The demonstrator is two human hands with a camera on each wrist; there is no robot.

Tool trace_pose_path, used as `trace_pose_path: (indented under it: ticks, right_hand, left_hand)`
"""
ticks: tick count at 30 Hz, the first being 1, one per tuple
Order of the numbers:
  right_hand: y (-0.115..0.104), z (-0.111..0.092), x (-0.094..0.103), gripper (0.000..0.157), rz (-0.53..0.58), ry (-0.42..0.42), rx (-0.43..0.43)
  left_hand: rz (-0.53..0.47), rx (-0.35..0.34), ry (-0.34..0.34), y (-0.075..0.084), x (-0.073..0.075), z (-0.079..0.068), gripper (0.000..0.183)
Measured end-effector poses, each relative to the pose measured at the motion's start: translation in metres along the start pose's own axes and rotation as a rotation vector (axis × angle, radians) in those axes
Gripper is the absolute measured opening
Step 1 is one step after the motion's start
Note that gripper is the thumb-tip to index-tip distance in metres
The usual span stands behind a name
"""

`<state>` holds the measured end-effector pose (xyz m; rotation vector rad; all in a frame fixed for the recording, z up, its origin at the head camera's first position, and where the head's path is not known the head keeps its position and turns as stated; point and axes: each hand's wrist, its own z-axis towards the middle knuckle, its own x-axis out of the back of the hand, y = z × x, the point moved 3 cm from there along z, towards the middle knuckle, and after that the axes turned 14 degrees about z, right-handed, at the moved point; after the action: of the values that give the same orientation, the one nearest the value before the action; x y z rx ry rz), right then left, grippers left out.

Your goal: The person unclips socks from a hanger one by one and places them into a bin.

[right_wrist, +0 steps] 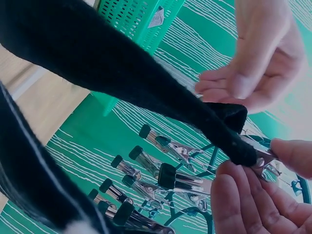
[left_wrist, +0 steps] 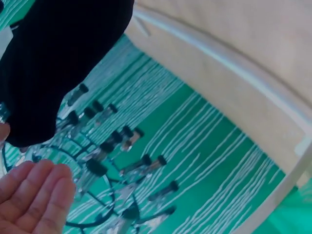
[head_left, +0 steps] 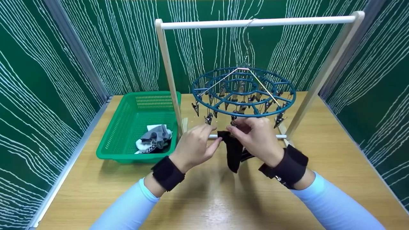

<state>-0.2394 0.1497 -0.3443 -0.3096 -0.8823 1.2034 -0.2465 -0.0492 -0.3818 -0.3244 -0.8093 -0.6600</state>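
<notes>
A black sock (head_left: pixel 235 153) hangs below the front of the round blue clip hanger (head_left: pixel 290 103). My right hand (head_left: pixel 258 137) pinches a metal clip (right_wrist: pixel 265 157) between thumb and fingers, with a gathered corner of the sock at its mouth. Close by on the left, my left hand (head_left: pixel 196 142) has its fingers loosely extended beside the sock's upper edge. Its fingers (left_wrist: pixel 48 190) show nothing held in the left wrist view. A second black piece with a pale stripe (right_wrist: pixel 36 161) hangs behind, partly hidden by the sock.
A green basket (head_left: pixel 137 157) stands at the left, with grey and white socks (head_left: pixel 156 135) inside. The hanger hooks over the white bar (head_left: pixel 207 24) of a wooden stand, whose posts (head_left: pixel 169 67) rise on both sides. Several clips (head_left: pixel 209 118) dangle around the ring.
</notes>
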Motion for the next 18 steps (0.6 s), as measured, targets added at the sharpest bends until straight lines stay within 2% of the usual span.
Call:
trace_pose_path:
  ticks: [3, 6, 9, 11, 14, 18]
  right_hand:
    - [0.000, 0.000, 0.000, 0.012, 0.005, -0.004, -0.003]
    - [-0.001, 0.000, 0.000, 0.011, 0.011, -0.008, -0.010]
    - [0.000, 0.000, 0.000, 0.011, 0.013, -0.009, 0.003]
    - [0.000, -0.001, 0.000, 0.010, 0.014, -0.009, 0.017]
    - [0.001, -0.001, 0.000, 0.010, 0.023, -0.010, 0.037]
    - [0.002, -0.002, -0.001, 0.009, 0.033, -0.012, 0.050]
  left_hand:
    - [-0.039, 0.055, -0.094, -0.003, -0.009, 0.002, 0.036]
    - [-0.122, 0.127, -0.225, -0.005, -0.019, 0.005, 0.045]
    - [-0.277, 0.240, -0.381, -0.008, -0.031, 0.008, 0.050]
    - [-0.389, 0.312, -0.455, -0.010, -0.039, 0.010, 0.049]
    - [-0.522, 0.378, -0.509, -0.013, -0.049, 0.012, 0.042]
    - [-0.614, 0.364, -0.517, -0.015, -0.056, 0.015, 0.025]
